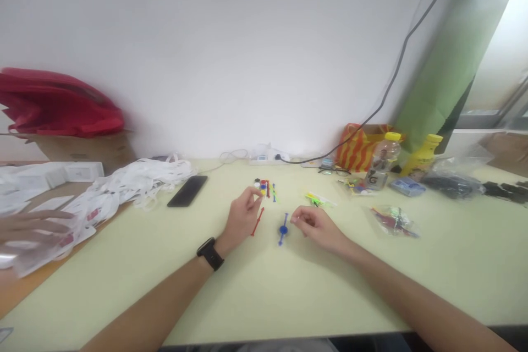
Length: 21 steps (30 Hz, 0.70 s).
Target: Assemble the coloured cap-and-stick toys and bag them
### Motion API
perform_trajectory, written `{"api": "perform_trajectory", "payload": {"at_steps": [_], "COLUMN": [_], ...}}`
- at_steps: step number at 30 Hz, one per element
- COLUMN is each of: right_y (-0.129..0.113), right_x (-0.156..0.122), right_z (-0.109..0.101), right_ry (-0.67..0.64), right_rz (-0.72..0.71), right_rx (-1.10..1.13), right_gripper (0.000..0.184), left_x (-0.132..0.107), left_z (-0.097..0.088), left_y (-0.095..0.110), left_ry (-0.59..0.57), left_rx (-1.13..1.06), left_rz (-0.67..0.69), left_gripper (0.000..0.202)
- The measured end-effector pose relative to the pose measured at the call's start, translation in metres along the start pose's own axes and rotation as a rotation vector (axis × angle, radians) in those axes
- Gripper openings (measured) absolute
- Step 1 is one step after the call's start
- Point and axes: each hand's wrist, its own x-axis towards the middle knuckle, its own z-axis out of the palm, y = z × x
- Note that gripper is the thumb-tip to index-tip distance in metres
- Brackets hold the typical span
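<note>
My left hand, with a black watch on its wrist, reaches to a small cluster of coloured discs and sticks. Its thumb and index finger come together beside a yellow piece; whether they grip it is unclear. A red arrow-ended stick lies by this hand. Between my hands is a blue arrow-ended stick with a round blue disc at its middle. Just right of it, my right hand hovers with loosely bent fingers and nothing visible in them. Behind, a blue-and-green stick lies on the table.
A phone lies left, beside piled white straps. Another person's hand is at the left edge. On the right are yellow-green pieces, a bagged set of pieces, glasses and a bottle.
</note>
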Motion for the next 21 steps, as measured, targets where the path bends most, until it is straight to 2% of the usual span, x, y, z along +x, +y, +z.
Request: {"api": "perform_trajectory", "payload": {"at_steps": [5,10,16,21], "right_y": [-0.0016,-0.0006,0.0016,0.0025], "right_x": [-0.0021,-0.0022,-0.0018,-0.0035], "right_z": [0.0005,-0.0004,-0.0011,-0.0011], "right_ry": [-0.003,0.006,0.028,0.019], "right_rz": [-0.015,-0.033,-0.071,-0.099], "right_rx": [-0.052,-0.083,-0.12,-0.19], "right_gripper": [0.03,0.031,0.026,0.02], "left_x": [-0.0004,0.0021,-0.0008,-0.0007], "left_z": [-0.0015,-0.0046,-0.0045,-0.0063], "left_y": [0.0023,0.0031,0.0063,0.0048], "left_ry": [-0.065,-0.073,-0.082,-0.086], "left_rx": [0.002,0.021,-0.029,-0.049], "left_rz": [0.004,0.018,-0.068,-0.117], "left_gripper": [0.026,0.028,0.047,0.043]}}
